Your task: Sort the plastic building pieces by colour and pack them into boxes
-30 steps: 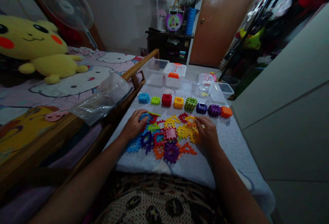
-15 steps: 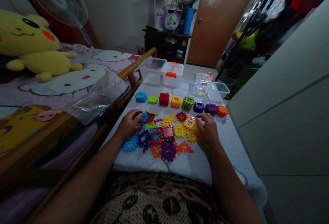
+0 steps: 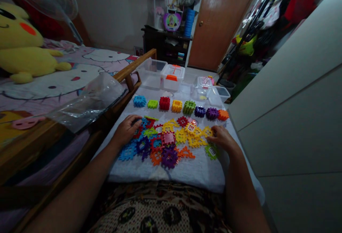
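Flat plastic building pieces lie in a loose pile on the cloth-covered table (image 3: 187,172); among them are a pink-red square (image 3: 168,138), a purple piece (image 3: 169,157) and a light blue piece (image 3: 128,151). My left hand (image 3: 127,129) rests at the pile's left edge with its fingers spread beside red and blue pieces. At the right edge, my right hand (image 3: 222,136) touches or nearly touches a yellow piece (image 3: 207,131); its fingers are bent, and whether they grip it is unclear. Below that hand lies a green piece (image 3: 211,151).
Behind the pile runs a row of stacked pieces by colour, from blue (image 3: 139,101) to orange (image 3: 223,115). Clear tubs (image 3: 152,78) and a lidded white box (image 3: 173,78) stand farther back. A wooden bed rail (image 3: 136,66) borders the left, a pale cabinet (image 3: 294,119) the right.
My right hand has moved outward and lower, to the pile's right edge, and the green piece near it now shows. My left hand stays by the same pieces. The view has shifted slightly right.
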`<state>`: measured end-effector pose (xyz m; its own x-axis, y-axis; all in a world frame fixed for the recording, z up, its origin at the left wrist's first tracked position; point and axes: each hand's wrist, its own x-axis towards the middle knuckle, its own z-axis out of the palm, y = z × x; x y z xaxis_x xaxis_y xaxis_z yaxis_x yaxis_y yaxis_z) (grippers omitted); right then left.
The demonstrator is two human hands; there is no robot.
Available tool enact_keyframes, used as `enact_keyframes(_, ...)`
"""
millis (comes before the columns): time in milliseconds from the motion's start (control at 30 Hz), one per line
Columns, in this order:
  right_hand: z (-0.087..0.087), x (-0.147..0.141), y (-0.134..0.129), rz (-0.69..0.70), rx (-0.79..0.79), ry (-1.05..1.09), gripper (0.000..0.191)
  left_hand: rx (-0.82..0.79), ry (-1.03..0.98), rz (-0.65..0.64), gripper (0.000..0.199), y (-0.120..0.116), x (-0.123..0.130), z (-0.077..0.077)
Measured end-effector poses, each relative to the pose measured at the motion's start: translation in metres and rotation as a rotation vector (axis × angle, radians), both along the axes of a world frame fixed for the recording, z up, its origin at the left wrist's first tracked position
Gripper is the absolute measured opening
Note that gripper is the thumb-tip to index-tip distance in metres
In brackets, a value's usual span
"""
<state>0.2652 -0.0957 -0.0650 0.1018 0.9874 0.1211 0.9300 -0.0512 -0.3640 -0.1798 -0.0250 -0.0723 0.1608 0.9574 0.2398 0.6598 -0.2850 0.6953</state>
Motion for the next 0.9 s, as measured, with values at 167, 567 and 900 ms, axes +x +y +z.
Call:
enact_keyframes(167,0.009,-0.008,0.007,-0.054,0.105,0.147,0.008,0.008,0.002,-0.012,0.042,-0.001,0.001,0.001)
enact_keyframes(567,0.004,-0.009,0.002,0.081,0.044,0.042,0.02,0.006,0.015,-0.025,0.043,0.0,0.0,0.0)
enact_keyframes(900,0.007,-0.006,0.009,0.065,-0.014,0.024,0.047,0.007,0.009,-0.028,0.044,-0.001,0.001,0.001)
